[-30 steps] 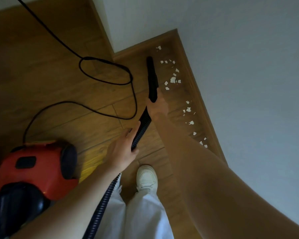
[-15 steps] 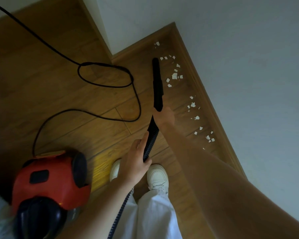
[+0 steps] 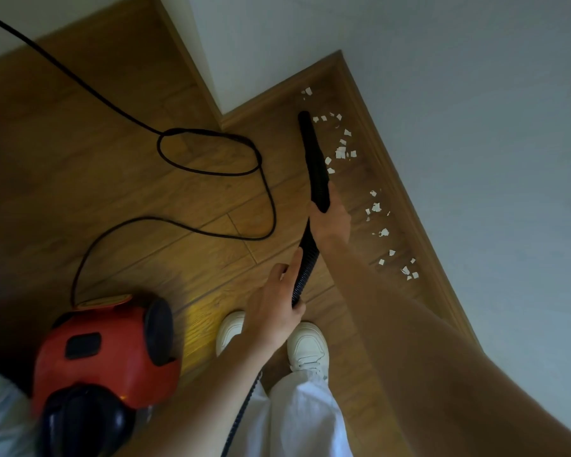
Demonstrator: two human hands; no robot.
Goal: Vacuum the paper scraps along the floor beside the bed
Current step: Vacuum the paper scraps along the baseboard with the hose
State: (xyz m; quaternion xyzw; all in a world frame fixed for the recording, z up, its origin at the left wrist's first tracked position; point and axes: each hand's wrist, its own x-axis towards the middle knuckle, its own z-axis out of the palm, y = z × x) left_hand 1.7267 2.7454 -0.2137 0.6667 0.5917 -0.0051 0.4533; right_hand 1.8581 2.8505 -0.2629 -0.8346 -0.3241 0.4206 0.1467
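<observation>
Because the vacuum body (image 3: 106,354) sits at our near left, a rounded red and black plastic shell, its thin black power cord (image 3: 211,159) loops slack across the wood-grain plank floor (image 3: 80,192) and the ribbed black hose (image 3: 302,275) runs up from it to us. Our left hand (image 3: 271,311) is closed loosely round that hose, forefinger laid along it, which we judge steadies the slack. Our right hand (image 3: 330,222) is wrapped firmly round the base of the smooth tapered black nozzle (image 3: 314,153), aiming its tip toward the far corner. The paper scraps (image 3: 376,209), small white torn flakes, lie in a ragged line just right of the nozzle, along the wooden bed base (image 3: 406,192). None appears collected yet.
</observation>
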